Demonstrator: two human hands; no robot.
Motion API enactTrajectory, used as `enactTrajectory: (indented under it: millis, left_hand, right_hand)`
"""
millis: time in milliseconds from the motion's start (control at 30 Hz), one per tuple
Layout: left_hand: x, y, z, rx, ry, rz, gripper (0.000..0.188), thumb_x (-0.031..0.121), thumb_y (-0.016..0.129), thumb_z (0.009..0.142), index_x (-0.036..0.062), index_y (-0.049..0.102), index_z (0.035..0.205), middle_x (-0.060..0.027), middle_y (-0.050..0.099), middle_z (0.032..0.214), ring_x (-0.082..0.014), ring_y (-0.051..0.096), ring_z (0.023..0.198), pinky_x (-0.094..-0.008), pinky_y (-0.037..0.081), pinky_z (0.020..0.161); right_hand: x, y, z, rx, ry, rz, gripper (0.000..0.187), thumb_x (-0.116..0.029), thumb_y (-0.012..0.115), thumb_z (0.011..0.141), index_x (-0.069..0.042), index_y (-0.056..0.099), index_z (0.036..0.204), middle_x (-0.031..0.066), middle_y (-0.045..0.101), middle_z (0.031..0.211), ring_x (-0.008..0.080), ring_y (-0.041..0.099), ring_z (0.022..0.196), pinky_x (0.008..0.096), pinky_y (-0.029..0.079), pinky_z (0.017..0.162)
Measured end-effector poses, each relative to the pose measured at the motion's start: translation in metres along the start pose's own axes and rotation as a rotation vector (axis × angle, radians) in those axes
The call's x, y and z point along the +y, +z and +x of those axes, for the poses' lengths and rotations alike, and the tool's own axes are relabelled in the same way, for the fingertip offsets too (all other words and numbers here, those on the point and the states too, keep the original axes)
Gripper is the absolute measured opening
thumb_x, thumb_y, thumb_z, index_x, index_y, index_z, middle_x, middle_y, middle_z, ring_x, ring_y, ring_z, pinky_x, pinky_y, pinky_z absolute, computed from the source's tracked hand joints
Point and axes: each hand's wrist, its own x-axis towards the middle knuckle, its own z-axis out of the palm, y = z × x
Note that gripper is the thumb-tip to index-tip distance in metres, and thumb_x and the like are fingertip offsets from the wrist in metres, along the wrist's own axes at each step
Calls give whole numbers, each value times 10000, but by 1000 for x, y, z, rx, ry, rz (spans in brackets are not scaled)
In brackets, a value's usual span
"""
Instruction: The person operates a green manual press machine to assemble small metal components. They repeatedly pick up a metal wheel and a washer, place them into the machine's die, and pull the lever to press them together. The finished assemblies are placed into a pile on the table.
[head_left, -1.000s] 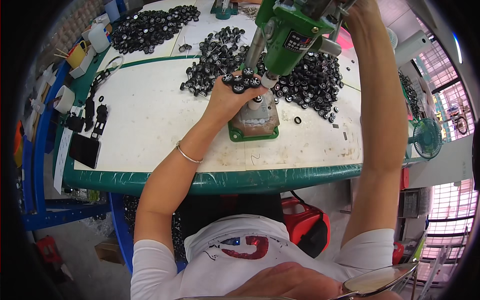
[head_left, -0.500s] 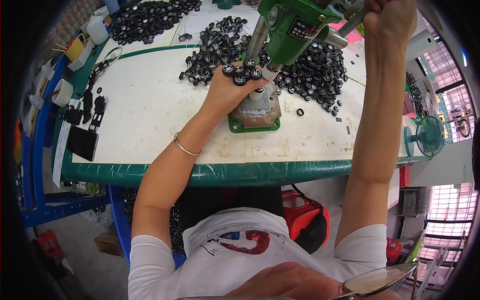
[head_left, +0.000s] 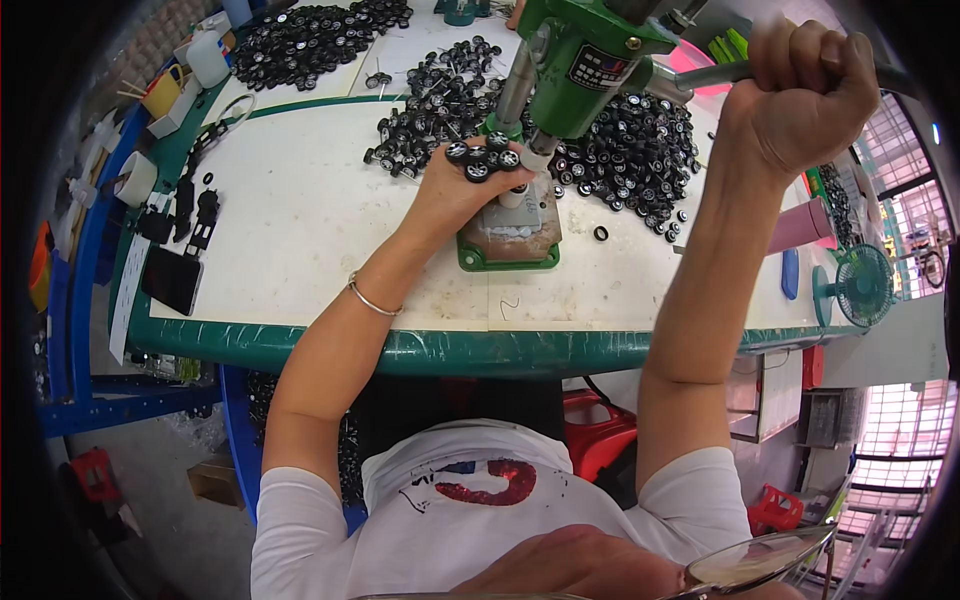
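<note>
Several small black toy wheels (head_left: 479,163) with silver hubs sit in my left hand (head_left: 447,195), bunched at its thumb side. Its fingertips reach to the white tip (head_left: 537,152) of a green bench press (head_left: 585,85), just above the press base (head_left: 510,248). A small white post (head_left: 513,197) stands on the base under these fingers, with what looks like a wheel at its top, partly hidden. My right hand (head_left: 812,95) is closed around the metal lever (head_left: 715,75) of the press, up at the right. A bracelet (head_left: 370,298) circles my left wrist.
A large heap of wheels (head_left: 635,150) lies right of the press, and wheels on axles (head_left: 430,110) lie to its left. Another pile (head_left: 300,45) is at the far left. A phone (head_left: 172,280), a loose black ring (head_left: 600,233) and a green fan (head_left: 862,285) are on the table.
My right hand has come toward me and slightly right, swinging the lever with it. The left hand stays at the press with the wheels, which have shifted a little.
</note>
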Motion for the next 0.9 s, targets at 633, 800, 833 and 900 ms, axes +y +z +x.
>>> enactTrajectory:
  millis: [633, 800, 833, 900]
  left_hand:
    - [18, -102, -49, 190, -360, 161, 241, 191, 770, 735, 50, 684, 912, 4, 591, 648, -65, 519, 530, -202, 324, 427]
    - [54, -150, -142, 325, -405, 329, 239, 151, 757, 744, 28, 655, 921, -6, 585, 666, -76, 526, 549, -219, 403, 495]
    - [54, -161, -162, 376, -389, 290, 250, 157, 764, 735, 25, 648, 913, -6, 577, 657, -83, 524, 546, -209, 391, 494]
    - [59, -187, -203, 406, -469, 351, 322, 158, 810, 661, 23, 655, 908, -22, 606, 679, -102, 551, 542, -224, 417, 500]
  right_hand:
    - [83, -40, 30, -22, 673, -9, 175, -247, 503, 964, -79, 546, 989, -30, 477, 622, 53, 386, 438, 163, 301, 374]
    - [74, -77, -21, 18, 571, -222, 344, -333, 562, 925, -36, 634, 1082, 34, 626, 980, 109, 580, 867, 232, 467, 648]
    - [71, -87, -34, 34, 583, -290, 301, -294, 558, 922, -34, 647, 1045, 41, 635, 980, 100, 592, 818, 236, 475, 637]
    - [70, -107, -63, -51, 710, -444, 261, -264, 569, 916, -36, 671, 989, 49, 649, 984, 87, 605, 751, 224, 478, 599]
